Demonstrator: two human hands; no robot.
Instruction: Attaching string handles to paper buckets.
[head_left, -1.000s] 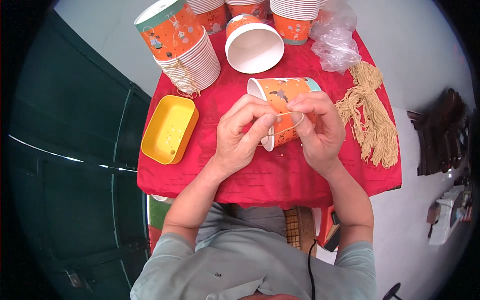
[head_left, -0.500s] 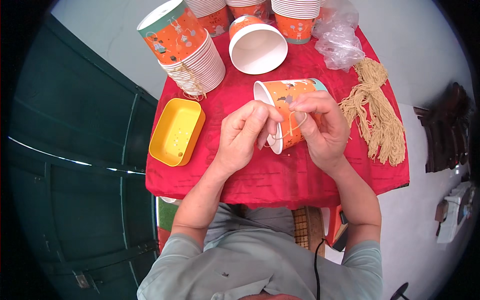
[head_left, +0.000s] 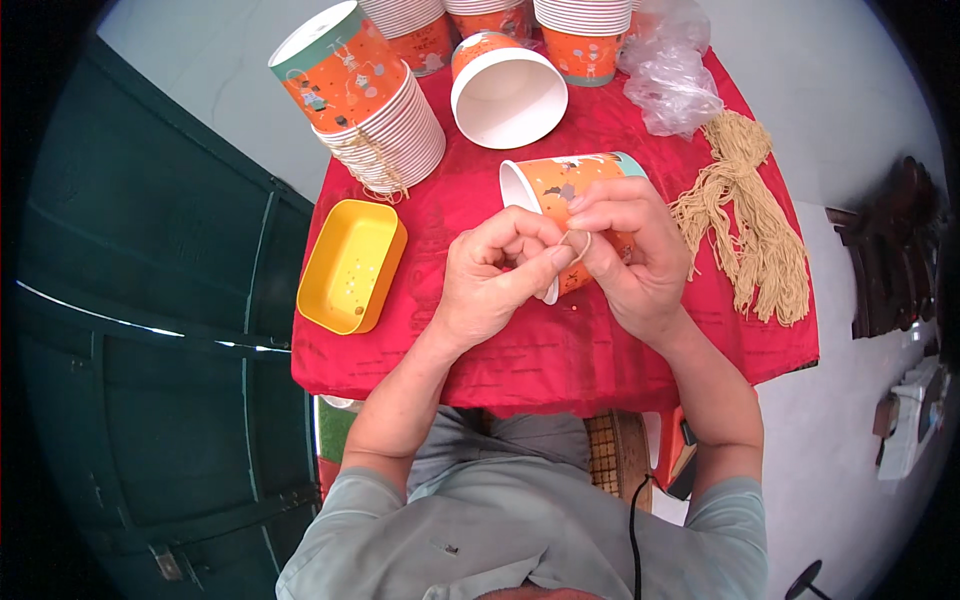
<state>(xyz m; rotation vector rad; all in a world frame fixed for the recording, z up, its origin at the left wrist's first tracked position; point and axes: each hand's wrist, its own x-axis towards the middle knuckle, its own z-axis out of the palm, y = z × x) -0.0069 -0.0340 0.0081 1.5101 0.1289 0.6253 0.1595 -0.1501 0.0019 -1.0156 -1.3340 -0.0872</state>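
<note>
Both hands meet over an orange paper bucket (head_left: 560, 180) that lies on its side, its white rim toward the left. A loop of tan string (head_left: 586, 246) runs between my fingertips. My left hand (head_left: 495, 275) is closed, thumb and forefinger pinching the string. On the other side my right hand (head_left: 635, 250) pinches the same string between thumb and fingers. Part of the bucket and the string's ends are hidden behind the hands.
A yellow tray (head_left: 325, 290) with small bits stands at left. Behind it rises a stack of paper buckets (head_left: 400, 135) with string hanging on it. Another bucket (head_left: 510, 100) lies tipped at the back, near a clear plastic bag (head_left: 672, 85). A tan string bundle (head_left: 750, 215) lies right on the red tablecloth (head_left: 440, 375).
My hands have come closer together, and the string loop between them is smaller. My left thumb now reaches right to the string near my right fingertips.
</note>
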